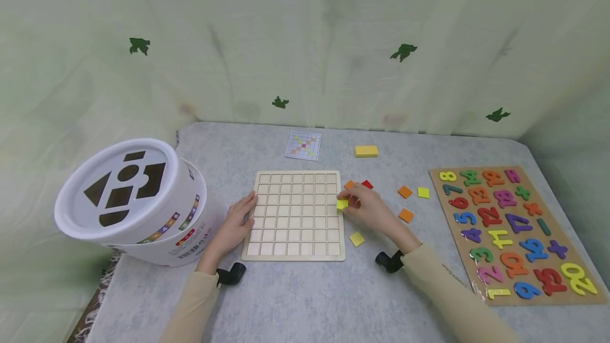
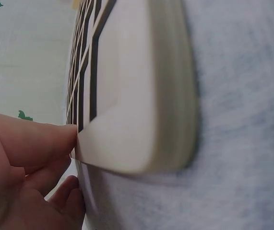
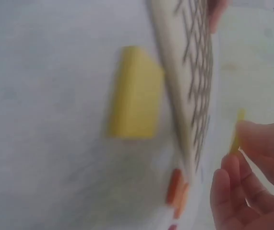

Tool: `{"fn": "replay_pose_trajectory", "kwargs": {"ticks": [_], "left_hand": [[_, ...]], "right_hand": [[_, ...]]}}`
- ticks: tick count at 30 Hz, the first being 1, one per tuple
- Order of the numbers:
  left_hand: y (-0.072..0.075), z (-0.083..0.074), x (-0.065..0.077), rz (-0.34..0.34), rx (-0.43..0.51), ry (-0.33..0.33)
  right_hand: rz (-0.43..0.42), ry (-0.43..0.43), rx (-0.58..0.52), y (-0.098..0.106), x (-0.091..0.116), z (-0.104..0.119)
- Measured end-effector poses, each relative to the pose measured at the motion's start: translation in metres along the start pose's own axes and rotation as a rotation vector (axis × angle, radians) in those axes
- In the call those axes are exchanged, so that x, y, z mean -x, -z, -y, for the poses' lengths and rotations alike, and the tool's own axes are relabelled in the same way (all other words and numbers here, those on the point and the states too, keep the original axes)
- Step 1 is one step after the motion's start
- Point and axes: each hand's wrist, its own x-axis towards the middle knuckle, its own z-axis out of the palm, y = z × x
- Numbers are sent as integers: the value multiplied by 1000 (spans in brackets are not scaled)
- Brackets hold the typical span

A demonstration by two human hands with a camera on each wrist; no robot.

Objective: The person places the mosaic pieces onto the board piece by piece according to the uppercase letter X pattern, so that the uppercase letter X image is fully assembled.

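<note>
A wooden grid board [image 1: 294, 258] lies flat in the middle of the head view, its squares bare. My left hand [image 1: 236, 221] rests against its left edge, fingertips touching the rim, as the left wrist view shows close up. Over the board's right edge, my right hand [image 1: 367, 206] pinches a yellow square tile [image 1: 342, 204] between thumb and fingertips; the right wrist view shows this tile [image 3: 237, 132] edge-on. An orange tile [image 1: 349, 184] and a red tile [image 1: 366, 184] lie just beyond the right hand. Nearer the front is another yellow tile [image 1: 356, 239].
Two orange tiles, one of them here [image 1: 406, 215], and a yellow tile [image 1: 423, 192] lie further right. Behind the board are a pattern card [image 1: 303, 145] and a yellow block [image 1: 366, 151]. A number board [image 1: 512, 237] lies at right; a white bucket [image 1: 190, 232] stands at left.
</note>
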Motion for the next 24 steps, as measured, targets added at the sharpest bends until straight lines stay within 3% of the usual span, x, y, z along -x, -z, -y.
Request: {"fn": "replay_pose_trajectory", "kwargs": {"ticks": [11, 24], "left_hand": [[-1, 3, -1, 3, -13, 3], [-2, 3, -2, 17, -17, 22]], "right_hand": [[72, 126, -106, -29, -66, 31], [132, 68, -18, -70, -116, 49]]}}
